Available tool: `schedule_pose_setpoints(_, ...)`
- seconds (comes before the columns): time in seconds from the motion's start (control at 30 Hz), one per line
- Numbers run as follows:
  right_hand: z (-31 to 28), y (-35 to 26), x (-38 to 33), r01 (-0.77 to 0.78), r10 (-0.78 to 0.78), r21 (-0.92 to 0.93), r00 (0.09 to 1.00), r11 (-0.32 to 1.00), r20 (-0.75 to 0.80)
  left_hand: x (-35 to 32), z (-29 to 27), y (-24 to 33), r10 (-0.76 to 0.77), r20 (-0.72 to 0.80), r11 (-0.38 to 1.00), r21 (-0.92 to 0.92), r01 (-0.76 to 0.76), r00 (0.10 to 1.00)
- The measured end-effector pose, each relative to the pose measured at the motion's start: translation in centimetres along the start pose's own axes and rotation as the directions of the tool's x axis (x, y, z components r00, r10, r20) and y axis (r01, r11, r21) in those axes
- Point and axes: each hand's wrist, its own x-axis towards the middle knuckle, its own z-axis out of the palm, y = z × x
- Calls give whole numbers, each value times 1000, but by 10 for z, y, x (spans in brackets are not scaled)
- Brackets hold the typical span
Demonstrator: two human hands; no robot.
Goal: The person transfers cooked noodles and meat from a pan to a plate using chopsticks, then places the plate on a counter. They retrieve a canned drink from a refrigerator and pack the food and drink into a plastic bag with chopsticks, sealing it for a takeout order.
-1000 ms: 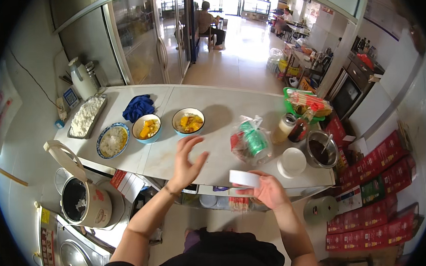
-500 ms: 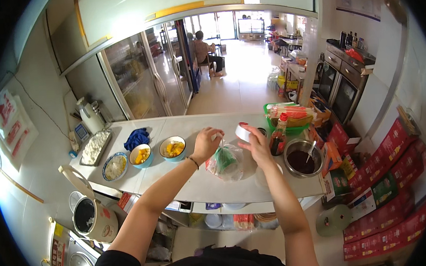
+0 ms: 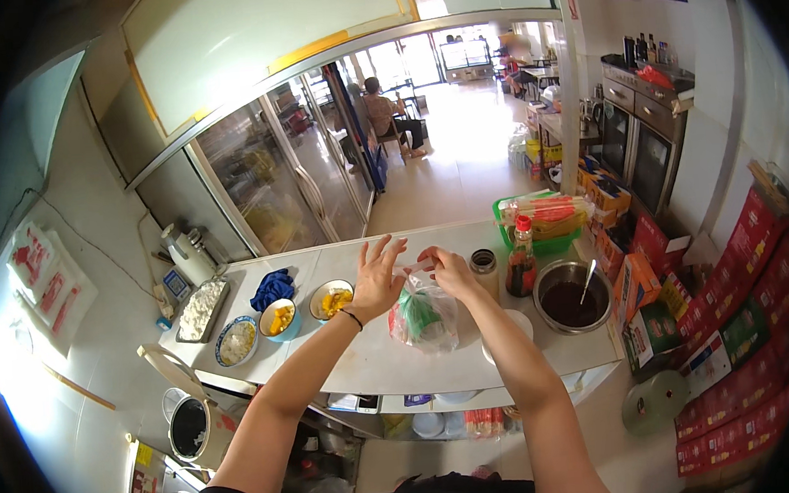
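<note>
A clear plastic bag with something green inside stands on the counter in front of me. My left hand is at the upper left of the bag, fingers stretched and spread, its thumb beside the bag's top. My right hand has its fingers pinched together at the bag's top, where a pale strip shows between the hands; I cannot tell if it is bag plastic or something else. Right of that hand stands an uncapped jar. Under my right forearm lies a white disc, partly hidden.
To the left are two bowls with yellow pieces, a patterned bowl, a tray of white food and a blue cloth. To the right are a red-capped bottle, a steel bowl of dark liquid and a green basket.
My right hand has moved left and down to the bag's top; the white round item it held no longer shows. My left fingers have spread from a pinch. The view has shifted.
</note>
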Motion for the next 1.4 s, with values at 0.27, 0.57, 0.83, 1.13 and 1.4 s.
schedule_pose_setpoints(0.27,3,1,-11,4,2,-198,1000,980,28,10,3,-1,-15,201,993,121,-9,979)
schedule_pose_setpoints(0.57,7,3,-23,-13,11,73,1000,997,23,14,-1,0,-5,307,985,164,-48,952)
schedule_pose_setpoints(0.83,8,12,-20,-38,38,65,999,997,14,21,2,-2,-30,373,988,152,-29,927)
schedule_pose_setpoints(1.13,4,-10,-45,78,-103,-222,989,972,-103,28,4,13,-255,344,963,175,205,904)
schedule_pose_setpoints(1.4,14,-7,-65,197,-254,-264,946,944,-202,27,8,17,-382,306,907,308,288,872)
